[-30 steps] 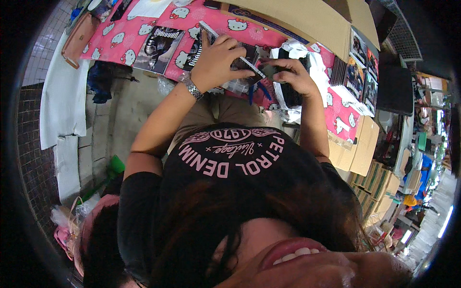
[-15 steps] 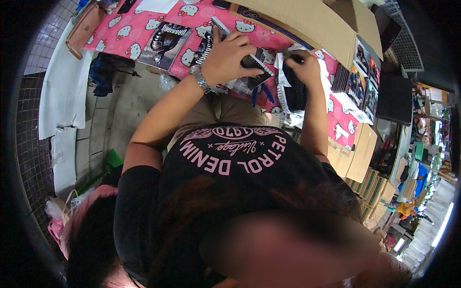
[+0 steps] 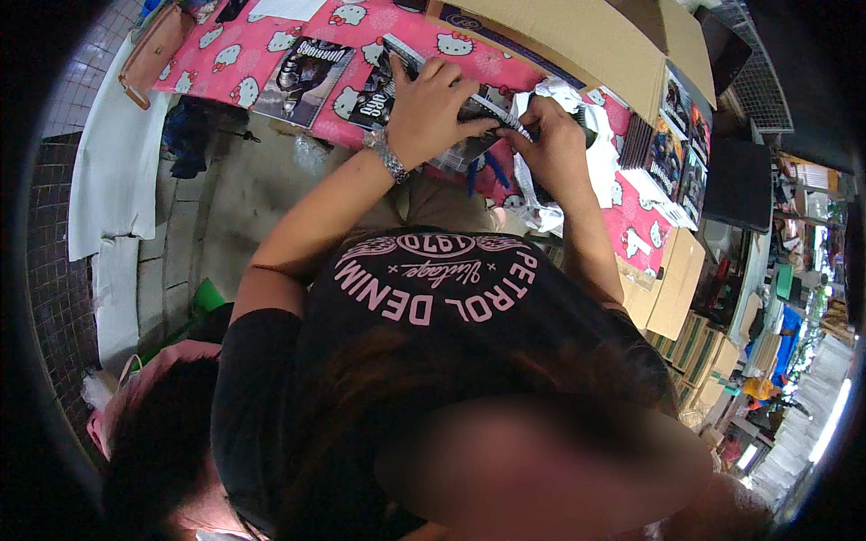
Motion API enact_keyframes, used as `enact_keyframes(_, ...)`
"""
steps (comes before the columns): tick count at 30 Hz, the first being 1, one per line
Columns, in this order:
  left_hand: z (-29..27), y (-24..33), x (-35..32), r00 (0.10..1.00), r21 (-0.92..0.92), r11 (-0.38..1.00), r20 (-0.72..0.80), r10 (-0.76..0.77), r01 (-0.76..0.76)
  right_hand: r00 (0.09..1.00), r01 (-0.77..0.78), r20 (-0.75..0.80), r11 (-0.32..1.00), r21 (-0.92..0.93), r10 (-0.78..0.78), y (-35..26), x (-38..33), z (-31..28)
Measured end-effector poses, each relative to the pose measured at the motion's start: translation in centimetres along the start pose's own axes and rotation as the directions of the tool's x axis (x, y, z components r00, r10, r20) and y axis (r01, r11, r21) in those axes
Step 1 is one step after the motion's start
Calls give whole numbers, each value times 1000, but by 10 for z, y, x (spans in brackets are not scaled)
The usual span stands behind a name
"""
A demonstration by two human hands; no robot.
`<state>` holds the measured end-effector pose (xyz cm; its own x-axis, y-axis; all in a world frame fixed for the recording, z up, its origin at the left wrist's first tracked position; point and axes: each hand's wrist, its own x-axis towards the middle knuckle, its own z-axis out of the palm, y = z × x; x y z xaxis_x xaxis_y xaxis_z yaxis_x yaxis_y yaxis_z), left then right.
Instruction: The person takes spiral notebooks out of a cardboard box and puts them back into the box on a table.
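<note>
My left hand [image 3: 433, 113] lies across a dark printed booklet [image 3: 373, 101], thumb and fingers spread wide around it and gripping it. At the booklet's right end, my right hand [image 3: 555, 144] pinches a narrow dark ribbed strip [image 3: 518, 125] against its edge; the exact contact is hidden by the fingers. Crumpled white wrapping [image 3: 603, 149] lies beneath and beside my right hand. Just below the booklet, a blue-handled tool [image 3: 487, 171] rests on the pink cloth. A similar printed booklet [image 3: 305, 81] lies flat to the left.
A pink patterned cloth [image 3: 236, 59] covers the table. An open cardboard box [image 3: 577, 50] stands at the back right. Several stacked booklets [image 3: 669, 158] sit at the right edge. A pink pouch [image 3: 155, 56] lies at the far left corner.
My right hand has moved left from the black ribbed pieces in the white wrapping to the booklet's right end. My left hand keeps its grip on the booklet, nearly in place.
</note>
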<state>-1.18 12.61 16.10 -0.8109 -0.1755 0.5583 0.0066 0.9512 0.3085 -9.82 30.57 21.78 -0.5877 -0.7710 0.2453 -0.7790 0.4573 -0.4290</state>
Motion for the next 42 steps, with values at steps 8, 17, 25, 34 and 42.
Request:
enact_keyframes(8, -11, 0, -4, 996, -9, 999, 76, -39, 40, 989, -108, 120, 965, 238, 81, 14, -20, 2)
enact_keyframes(17, -14, 13, -6, 990, -45, 997, 134, -54, 61, 993, 79, -108, 938, 338, -45, 17, -25, 8)
enact_keyframes(25, -11, 7, -1, 989, -58, 998, 150, -20, 29, 991, -128, 99, 774, 620, 85, 33, -22, 15)
enact_keyframes(34, -11, 2, -5, 988, 8, 1000, 155, 22, -24, 999, -34, 39, 895, 444, 19, 23, -24, 8)
enact_keyframes(42, -16, -6, -6, 980, -71, 997, 193, 40, -27, 959, -276, 249, 638, 719, 135, 63, 0, 25)
